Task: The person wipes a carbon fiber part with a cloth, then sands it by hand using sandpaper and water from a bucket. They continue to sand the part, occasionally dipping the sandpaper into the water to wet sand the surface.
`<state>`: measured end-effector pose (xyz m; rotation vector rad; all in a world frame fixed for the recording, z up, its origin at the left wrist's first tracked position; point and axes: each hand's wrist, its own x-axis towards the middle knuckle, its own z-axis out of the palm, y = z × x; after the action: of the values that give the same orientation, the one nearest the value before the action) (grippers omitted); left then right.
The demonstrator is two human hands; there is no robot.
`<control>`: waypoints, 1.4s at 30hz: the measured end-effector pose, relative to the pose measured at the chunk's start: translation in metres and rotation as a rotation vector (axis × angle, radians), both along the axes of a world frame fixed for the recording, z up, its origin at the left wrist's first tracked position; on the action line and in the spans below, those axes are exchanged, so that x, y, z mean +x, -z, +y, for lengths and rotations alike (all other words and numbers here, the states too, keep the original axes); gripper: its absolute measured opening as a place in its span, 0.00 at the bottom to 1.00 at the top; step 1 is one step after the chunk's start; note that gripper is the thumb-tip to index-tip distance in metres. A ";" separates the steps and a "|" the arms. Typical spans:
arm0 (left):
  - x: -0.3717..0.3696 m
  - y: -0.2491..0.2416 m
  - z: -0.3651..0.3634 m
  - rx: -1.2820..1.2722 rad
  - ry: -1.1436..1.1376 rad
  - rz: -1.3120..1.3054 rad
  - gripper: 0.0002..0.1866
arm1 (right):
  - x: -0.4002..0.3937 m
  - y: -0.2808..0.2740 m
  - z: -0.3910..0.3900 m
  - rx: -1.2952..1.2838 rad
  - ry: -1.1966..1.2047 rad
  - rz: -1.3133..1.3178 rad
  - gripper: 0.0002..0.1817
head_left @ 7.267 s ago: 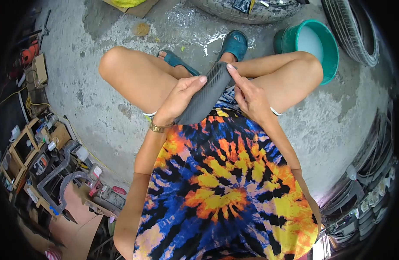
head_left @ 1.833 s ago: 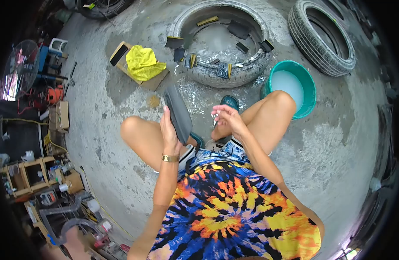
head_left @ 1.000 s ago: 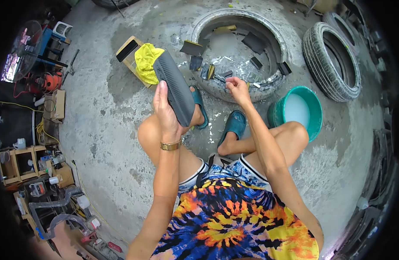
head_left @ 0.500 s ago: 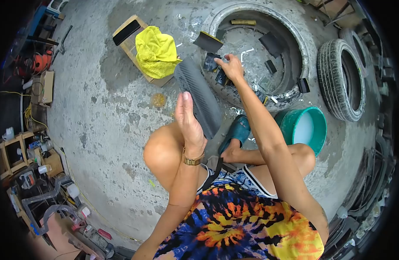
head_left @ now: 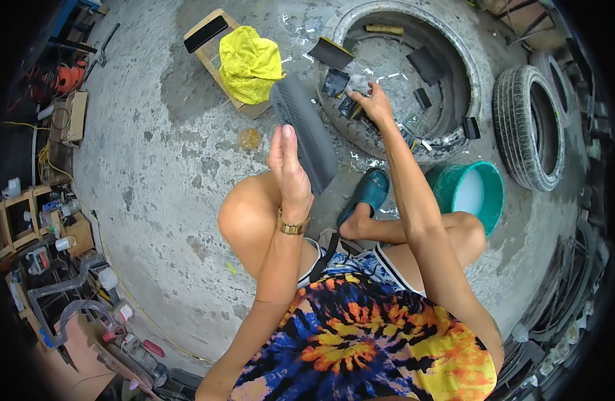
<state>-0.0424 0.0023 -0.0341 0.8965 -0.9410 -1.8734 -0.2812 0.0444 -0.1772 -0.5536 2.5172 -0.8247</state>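
My left hand (head_left: 291, 175) grips a long, curved black panel (head_left: 306, 134) with a ribbed, carbon-like pattern, holding it tilted above the floor in front of my knee. My right hand (head_left: 374, 105) is over the near rim of a big tyre (head_left: 478, 87) lying flat. Its fingers are bent, and a pale, see-through scrap (head_left: 356, 84) shows at the fingertips; I cannot tell what it is. Beside these fingers, a dark square packet (head_left: 335, 83) and a dark box (head_left: 349, 107) rest on the rim. A curved black piece (head_left: 331, 53) sits just beyond them.
More black pieces (head_left: 426, 65) lie in and on the tyre. A yellow cloth (head_left: 250, 65) and a phone (head_left: 206, 33) are on a wooden box (head_left: 210, 59). A green bucket (head_left: 496, 200) of whitish liquid stands by my right knee. Another tyre (head_left: 521, 127) stands at the right.
My right hand has drawn back to the right from the dark packet, and the pale scrap now shows at its fingertips. My left hand still holds the panel, raised slightly.
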 end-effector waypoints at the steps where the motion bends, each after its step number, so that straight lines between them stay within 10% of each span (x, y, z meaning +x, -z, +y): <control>1: 0.000 0.001 0.000 -0.030 0.011 0.005 0.14 | 0.001 0.000 0.003 0.036 -0.022 0.005 0.44; 18: -0.003 -0.005 0.002 -0.004 -0.017 0.057 0.14 | -0.001 0.021 -0.041 -0.021 0.096 0.068 0.20; 23: -0.006 -0.020 0.005 0.006 0.007 0.095 0.15 | -0.031 0.046 -0.031 -0.320 0.105 -0.295 0.11; 30: -0.004 -0.010 0.008 0.007 0.114 0.135 0.18 | -0.016 -0.107 0.087 -0.774 0.096 -0.796 0.13; 35: -0.008 0.003 0.016 0.059 0.158 0.093 0.16 | -0.006 -0.223 0.196 -0.790 0.136 -0.444 0.17; 42: -0.013 0.027 0.024 -0.052 0.099 -0.286 0.16 | -0.009 -0.112 0.350 -0.425 0.612 -0.288 0.09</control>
<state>-0.0557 0.0260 -0.0610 1.1237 -1.2200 -1.8239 -0.2902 0.3939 -0.0651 0.2338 2.2532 -1.5531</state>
